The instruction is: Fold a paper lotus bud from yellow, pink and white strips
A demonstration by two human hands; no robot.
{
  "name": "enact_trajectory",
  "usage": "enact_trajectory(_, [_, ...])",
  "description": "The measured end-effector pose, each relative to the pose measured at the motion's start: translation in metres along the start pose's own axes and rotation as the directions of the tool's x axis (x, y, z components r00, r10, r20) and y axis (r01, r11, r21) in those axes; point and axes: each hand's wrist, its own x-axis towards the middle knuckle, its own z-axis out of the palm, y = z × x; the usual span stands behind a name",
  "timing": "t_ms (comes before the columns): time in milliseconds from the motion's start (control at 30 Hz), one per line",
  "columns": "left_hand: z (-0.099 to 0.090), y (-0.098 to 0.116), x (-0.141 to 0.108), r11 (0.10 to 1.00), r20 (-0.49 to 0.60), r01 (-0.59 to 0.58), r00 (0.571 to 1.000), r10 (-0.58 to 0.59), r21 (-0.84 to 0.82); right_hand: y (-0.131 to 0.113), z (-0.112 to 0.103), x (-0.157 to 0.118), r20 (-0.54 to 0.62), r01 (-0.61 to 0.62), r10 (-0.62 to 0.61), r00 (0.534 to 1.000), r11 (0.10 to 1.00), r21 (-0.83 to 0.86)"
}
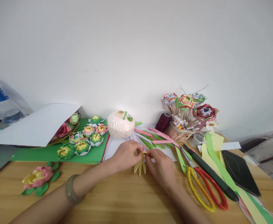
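Between my two hands, above the middle of the wooden table, is a bunch of folded yellow paper petals with a bit of pink at its top. My left hand pinches the top of the bunch, its fingertips closed near the pink tip. From the other side, my right hand closes its fingers on the same bunch. Several petals fan downward below the fingers. Behind my hands lie folded pink and green paper strips on white sheets.
Scissors, a dark-handled cutter, a dark phone-like slab and paper strips lie right. Behind stand a basket of paper flowers, a thread spool and a white netted fruit. Paper lotuses and a pink flower lie left.
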Motion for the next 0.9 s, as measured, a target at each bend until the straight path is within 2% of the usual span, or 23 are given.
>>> enact_trajectory(100, [-0.003, -0.002, 0.005, 0.947, 0.052, 0.160, 0.987, -0.151, -0.277, 0.002, 0.000, 0.002, -0.121, 0.077, -0.072, 0.990, 0.996, 0.035])
enact_trajectory(167, [-0.003, -0.002, 0.008, 0.917, 0.081, 0.199, 0.980, -0.182, -0.345, 0.004, 0.000, 0.003, -0.203, 0.142, -0.135, 0.970, 0.989, 0.025])
enact_trajectory(267, [-0.004, 0.000, 0.009, 0.926, 0.090, 0.163, 0.986, -0.141, -0.340, 0.005, -0.002, 0.005, -0.276, 0.179, -0.171, 0.946, 0.984, 0.003])
enact_trajectory(367, [-0.005, 0.004, 0.006, 0.958, -0.071, 0.046, 0.995, -0.069, -0.285, 0.002, -0.008, 0.005, -0.370, 0.080, -0.036, 0.928, 0.991, 0.103])
enact_trajectory(400, [-0.005, 0.005, 0.005, 0.967, -0.131, 0.012, 0.990, -0.046, -0.255, 0.000, -0.010, 0.005, -0.366, 0.034, 0.039, 0.930, 0.981, 0.190])
enact_trajectory(467, [-0.005, 0.008, 0.003, 0.977, -0.205, -0.020, 0.978, -0.025, -0.213, -0.005, -0.013, 0.005, -0.206, -0.054, 0.154, 0.966, 0.905, 0.423])
enact_trajectory(533, [-0.003, 0.009, 0.001, 0.973, -0.213, -0.010, 0.976, -0.040, -0.229, -0.008, -0.015, 0.005, -0.024, -0.122, 0.168, 0.985, 0.801, 0.586])
enact_trajectory(567, [-0.001, 0.009, 0.000, 0.968, -0.205, -0.002, 0.977, -0.052, -0.252, -0.009, -0.014, 0.006, 0.026, -0.138, 0.156, 0.987, 0.769, 0.625])
enact_trajectory(767, [0.003, 0.006, 0.001, 0.944, -0.210, 0.025, 0.973, -0.100, -0.330, -0.005, -0.011, 0.008, 0.032, -0.111, 0.122, 0.992, 0.725, 0.679])
enact_trajectory(900, [0.000, 0.003, 0.003, 0.949, -0.215, -0.001, 0.974, -0.070, -0.315, -0.001, -0.012, 0.010, 0.032, -0.110, 0.125, 0.992, 0.692, 0.713])
